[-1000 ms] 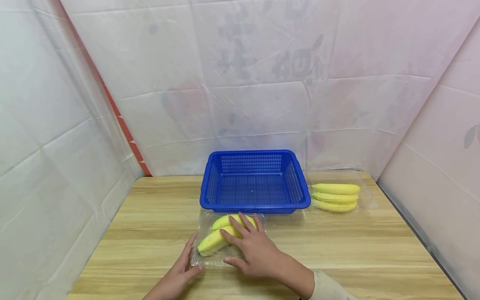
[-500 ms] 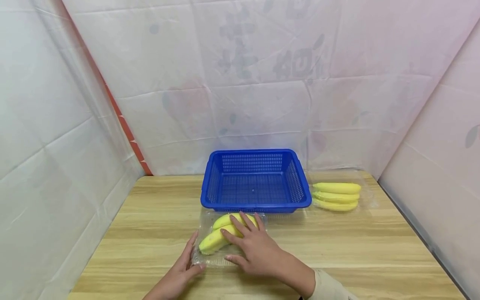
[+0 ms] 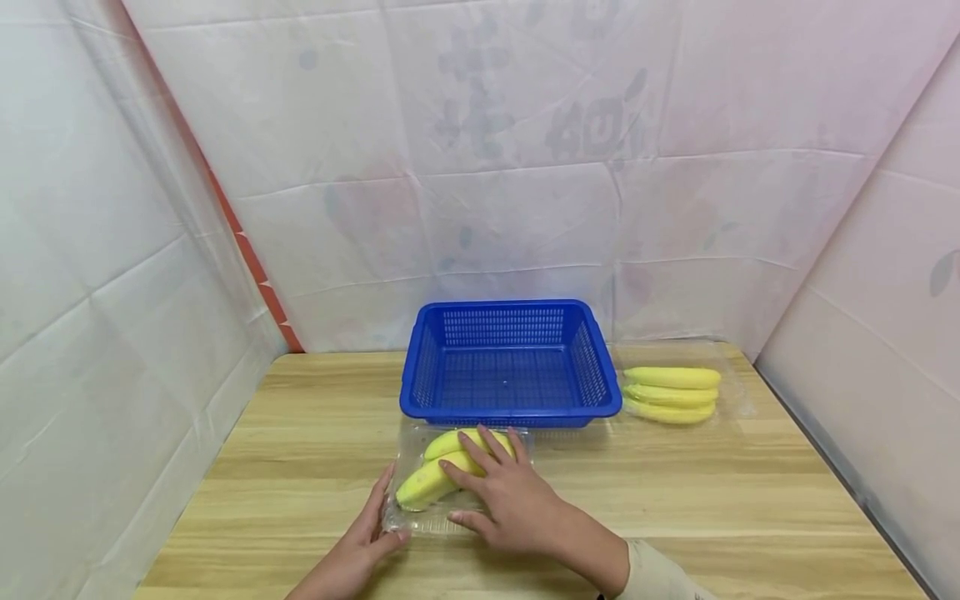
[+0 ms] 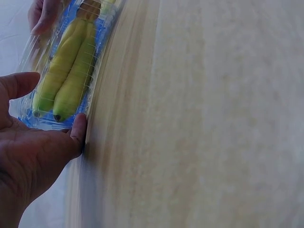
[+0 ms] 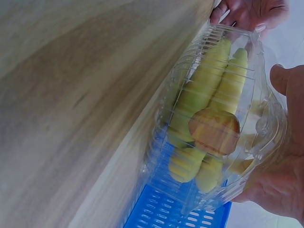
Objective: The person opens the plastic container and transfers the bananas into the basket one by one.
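A clear plastic clamshell box (image 3: 438,523) lies on the table, with a bunch of yellow bananas (image 3: 427,483) inside. My right hand (image 3: 517,504) rests on its lid, fingers spread over the bananas and thumb toward the front edge. Against the box's left end is my left hand (image 3: 356,542), its fairly straight fingers along that side and the thumb at the front corner. In the left wrist view the left thumb and fingers stand wide apart at the box's end. The right wrist view shows the brown stem (image 5: 214,132) of the bunch through the plastic.
Just behind the box stands a blue plastic basket (image 3: 512,414) with nothing in it. To its right lies another clear box with several bananas (image 3: 671,396). White fabric walls (image 3: 517,225) enclose the wooden table (image 3: 315,433) at the back and sides.
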A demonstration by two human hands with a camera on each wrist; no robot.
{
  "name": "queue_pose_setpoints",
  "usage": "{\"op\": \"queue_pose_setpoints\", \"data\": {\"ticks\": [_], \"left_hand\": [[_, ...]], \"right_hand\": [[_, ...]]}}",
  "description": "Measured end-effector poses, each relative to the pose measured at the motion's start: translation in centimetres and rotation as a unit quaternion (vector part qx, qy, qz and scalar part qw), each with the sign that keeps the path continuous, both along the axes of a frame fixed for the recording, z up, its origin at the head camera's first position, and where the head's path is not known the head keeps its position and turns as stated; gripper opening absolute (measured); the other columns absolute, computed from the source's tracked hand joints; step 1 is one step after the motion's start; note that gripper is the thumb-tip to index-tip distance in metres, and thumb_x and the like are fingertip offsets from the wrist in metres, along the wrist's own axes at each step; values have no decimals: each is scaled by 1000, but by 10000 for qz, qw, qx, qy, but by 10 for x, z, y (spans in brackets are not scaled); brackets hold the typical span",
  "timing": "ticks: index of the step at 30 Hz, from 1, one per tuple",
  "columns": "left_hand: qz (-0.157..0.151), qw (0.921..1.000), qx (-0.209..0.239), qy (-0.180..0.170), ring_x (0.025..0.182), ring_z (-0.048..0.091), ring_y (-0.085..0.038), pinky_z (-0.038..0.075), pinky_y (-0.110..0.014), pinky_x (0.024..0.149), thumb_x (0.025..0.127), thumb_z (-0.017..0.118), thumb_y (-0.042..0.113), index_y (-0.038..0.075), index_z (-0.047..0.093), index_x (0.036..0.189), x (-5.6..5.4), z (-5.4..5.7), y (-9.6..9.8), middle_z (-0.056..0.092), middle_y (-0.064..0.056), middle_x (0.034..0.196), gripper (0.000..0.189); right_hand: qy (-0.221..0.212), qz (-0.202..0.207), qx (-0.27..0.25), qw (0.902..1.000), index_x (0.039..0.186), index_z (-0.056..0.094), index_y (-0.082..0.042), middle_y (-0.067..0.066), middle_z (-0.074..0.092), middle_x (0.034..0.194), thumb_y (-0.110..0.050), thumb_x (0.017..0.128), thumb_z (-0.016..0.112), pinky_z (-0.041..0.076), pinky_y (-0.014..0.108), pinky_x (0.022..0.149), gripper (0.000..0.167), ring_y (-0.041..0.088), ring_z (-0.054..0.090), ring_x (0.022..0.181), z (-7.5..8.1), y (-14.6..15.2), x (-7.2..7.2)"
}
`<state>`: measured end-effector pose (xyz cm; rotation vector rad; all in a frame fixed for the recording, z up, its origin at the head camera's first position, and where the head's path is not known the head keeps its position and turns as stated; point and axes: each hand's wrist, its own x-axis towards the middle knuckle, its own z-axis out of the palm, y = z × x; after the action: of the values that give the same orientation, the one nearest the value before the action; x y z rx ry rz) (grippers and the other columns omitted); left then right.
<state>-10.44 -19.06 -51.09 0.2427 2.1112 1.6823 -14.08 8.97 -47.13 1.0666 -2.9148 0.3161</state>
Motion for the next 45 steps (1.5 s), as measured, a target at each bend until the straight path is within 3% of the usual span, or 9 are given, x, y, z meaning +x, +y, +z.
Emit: {"op": "queue_pose_setpoints", "data": {"ticks": [11, 23, 27, 29, 31, 36, 39, 43, 45], "left_hand": [[28, 9999, -53, -92, 164, 8, -53, 33, -11, 115, 103, 64, 18, 27, -5, 173, 0, -1, -1, -1, -25, 179, 99], [-144, 9997, 191, -58, 164, -1, -52, 28, -4, 110, 103, 63, 15, 25, -9, 173, -1, -3, 0, -8, -24, 179, 101], [-192, 9997, 144, -27, 164, -1, -53, 26, -34, 129, 103, 61, 15, 25, -9, 173, -1, -3, 0, -8, -24, 179, 100], [-185, 9998, 63, -13, 163, 0, -54, 20, -52, 131, 103, 61, 15, 25, -10, 173, -1, -3, 0, -7, -24, 179, 100], [-193, 9998, 24, -8, 163, 0, -54, 15, -59, 129, 103, 61, 15, 26, -11, 173, -2, -3, 1, -8, -24, 179, 101], [-214, 9997, 41, -79, 164, -4, -52, 19, -34, 128, 103, 61, 15, 27, -12, 172, -3, -4, 1, -11, -23, 179, 101], [-230, 9997, 39, -106, 164, -7, -51, 18, -29, 127, 103, 60, 15, 28, -12, 172, -4, -4, 0, -13, -22, 179, 101], [-230, 9997, 49, -88, 163, -7, -51, 9, -55, 129, 103, 60, 13, 25, -13, 172, -3, -3, 1, -14, -23, 179, 101], [-238, 9997, 56, -91, 163, -8, -51, 13, -44, 130, 103, 60, 14, 26, -13, 172, -4, -3, 1, -15, -22, 179, 101]], "right_hand": [[-53, -3, -29, 10000, 163, 44, -39, 10, 34, 176, -64, 106, 51, 23, 76, 127, 63, 43, 28, 164, 1, -1, 0], [-125, 14, -22, 9999, 161, 47, -39, 11, 36, 175, -64, 106, 51, 23, 76, 127, 61, 44, 29, 163, 3, -1, 0], [-136, 40, -80, 9999, 161, 48, -39, 11, 36, 174, -64, 106, 52, 23, 76, 126, 61, 44, 29, 163, 3, 0, 0], [-115, 36, -75, 9999, 160, 48, -39, 11, 37, 174, -64, 106, 52, 23, 76, 126, 60, 44, 29, 163, 3, 0, 0], [-98, 24, -66, 9999, 160, 49, -39, 11, 37, 174, -64, 106, 51, 24, 77, 126, 60, 44, 30, 163, 3, 0, 0], [-78, 3, -59, 10000, 159, 50, -39, 11, 38, 173, -63, 106, 51, 23, 77, 126, 58, 44, 30, 163, 4, 0, 1], [-72, -2, -43, 10000, 158, 51, -40, 11, 38, 173, -62, 106, 52, 24, 77, 126, 57, 45, 30, 163, 4, -1, 1], [-121, 3, -55, 9999, 158, 51, -40, 12, 38, 173, -62, 106, 52, 24, 77, 126, 56, 45, 30, 162, 5, -1, 0], [-160, 10, -71, 9998, 158, 51, -40, 12, 38, 173, -61, 106, 53, 23, 77, 126, 56, 45, 30, 162, 6, -1, 0]]}}
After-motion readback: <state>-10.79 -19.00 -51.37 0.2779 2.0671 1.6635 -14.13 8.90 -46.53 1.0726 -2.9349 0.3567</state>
